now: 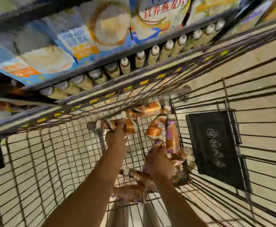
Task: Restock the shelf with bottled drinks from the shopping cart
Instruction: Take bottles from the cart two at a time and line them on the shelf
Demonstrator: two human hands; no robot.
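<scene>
**Both hands deep in the cart as bottles wait for the shelf**

Your 2 bare forearms reach down into the wire shopping cart (35,161), where the bottled drinks lie in a loose heap on the mesh floor toward the far right corner. Nearest you, the right hand (160,163) has its fingers (155,150) wrapped on an orange-and-purple bottle (172,138) that stands tilted against the cart's side wall; more bottles (134,189) lie under that wrist. Further in, the left hand (116,138) has its fingers clamped on a lying bottle (127,126) by the body. Motion blur hides the exact finger placement on both.

Judging by look, these are small plastic bottles in glossy shrink sleeves: light, fairly stiff, but slick, so take each around the middle of the body rather than the cap. Loose ones will likely roll when a neighbour is lifted.

Room is tight: the wire walls close in on the right, with a black placard (214,148) on the side wall. Lift straight up over the cart's far rim (117,94) before moving out. Beyond it, the shelf (150,71) carries a full-looking row of pale capped bottles (153,54), with cereal bags (101,30) on the tier above, leaving low headroom.
</scene>
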